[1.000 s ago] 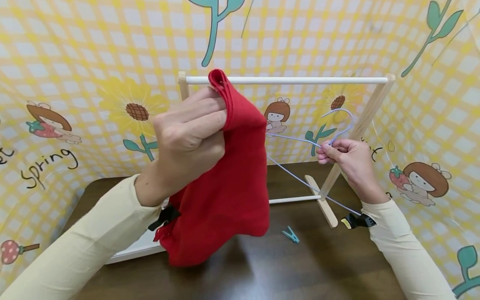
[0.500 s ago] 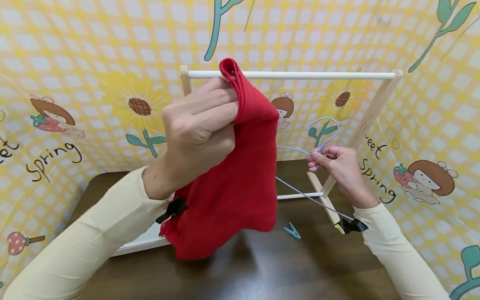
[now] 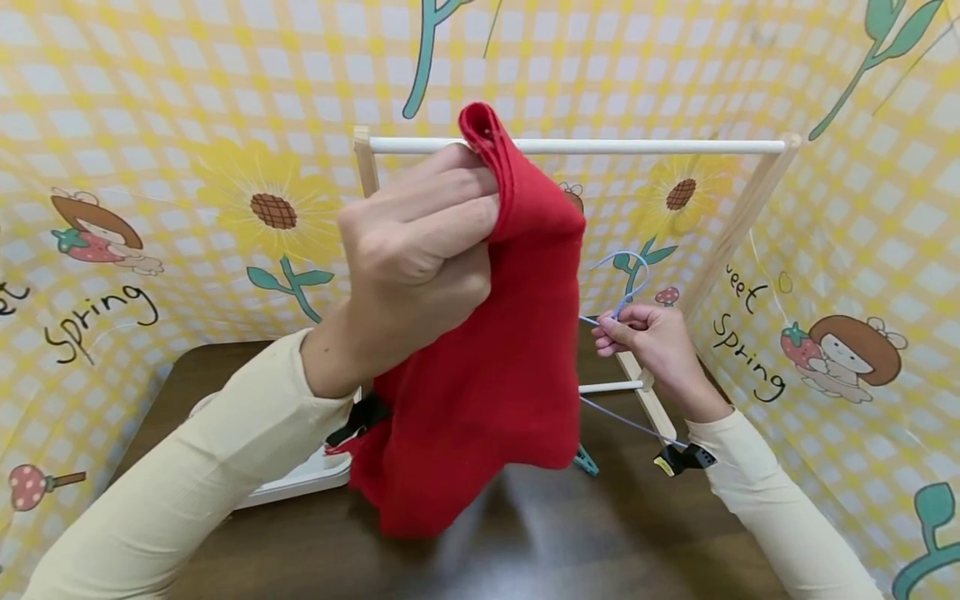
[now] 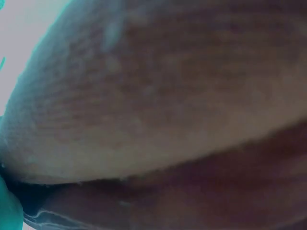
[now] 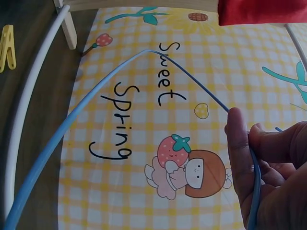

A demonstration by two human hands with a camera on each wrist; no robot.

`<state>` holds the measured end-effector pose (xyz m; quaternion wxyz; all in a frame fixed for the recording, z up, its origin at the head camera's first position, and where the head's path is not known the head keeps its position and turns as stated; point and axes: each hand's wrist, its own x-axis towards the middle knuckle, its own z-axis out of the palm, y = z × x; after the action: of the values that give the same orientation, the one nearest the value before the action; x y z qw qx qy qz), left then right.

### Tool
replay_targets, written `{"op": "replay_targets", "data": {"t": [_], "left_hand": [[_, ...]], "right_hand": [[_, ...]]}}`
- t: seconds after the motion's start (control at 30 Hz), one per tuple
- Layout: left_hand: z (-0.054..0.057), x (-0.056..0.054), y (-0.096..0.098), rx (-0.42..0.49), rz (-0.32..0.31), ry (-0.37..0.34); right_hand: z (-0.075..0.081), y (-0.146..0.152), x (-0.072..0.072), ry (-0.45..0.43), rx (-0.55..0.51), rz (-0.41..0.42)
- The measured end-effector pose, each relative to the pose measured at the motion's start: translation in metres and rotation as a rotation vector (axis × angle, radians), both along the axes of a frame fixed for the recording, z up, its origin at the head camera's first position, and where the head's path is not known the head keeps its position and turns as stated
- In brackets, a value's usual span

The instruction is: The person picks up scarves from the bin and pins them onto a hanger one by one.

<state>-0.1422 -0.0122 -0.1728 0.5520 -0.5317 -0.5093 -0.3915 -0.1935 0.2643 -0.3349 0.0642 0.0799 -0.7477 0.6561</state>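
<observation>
In the head view my left hand [image 3: 416, 242] grips the folded top of a red scarf [image 3: 480, 392], which hangs down in front of me with a fringe at its lower left. My right hand [image 3: 648, 346] pinches a thin blue clothes hanger [image 3: 637, 271] at the neck, just under its hook. The scarf hides the hanger's left part, so I cannot tell whether the two touch. From the right wrist, the hanger's bent end [image 5: 91, 93] and the thumb and fingers on the wire are visible. The left wrist view is filled by dark, blurred close surfaces.
A wooden rack with a white top rod [image 3: 637, 147] stands behind both hands. A teal clothespin [image 3: 587, 461] lies on the dark table [image 3: 600, 542], partly behind the scarf. A white tray [image 3: 300, 492] sits under the left forearm. A yellow clothespin [image 5: 7, 48] shows in the right wrist view.
My left hand has carried the scarf right and slightly up. My right hand has brought the hanger left and down, nearer to the scarf, which covers more of it and part of the teal clothespin.
</observation>
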Motion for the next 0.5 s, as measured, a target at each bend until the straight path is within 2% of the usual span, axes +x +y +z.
{"op": "replay_targets", "data": {"t": [0.23, 0.5], "left_hand": [[-0.0006, 0.0043, 0.0051, -0.01, -0.005, -0.017], [-0.0086, 0.0026, 0.0086, 0.005, 0.002, -0.033]], "right_hand": [[-0.0041, 0.0002, 0.0006, -0.022, 0.011, -0.019], [0.0019, 0.0021, 0.0036, 0.003, -0.059, -0.02]]}}
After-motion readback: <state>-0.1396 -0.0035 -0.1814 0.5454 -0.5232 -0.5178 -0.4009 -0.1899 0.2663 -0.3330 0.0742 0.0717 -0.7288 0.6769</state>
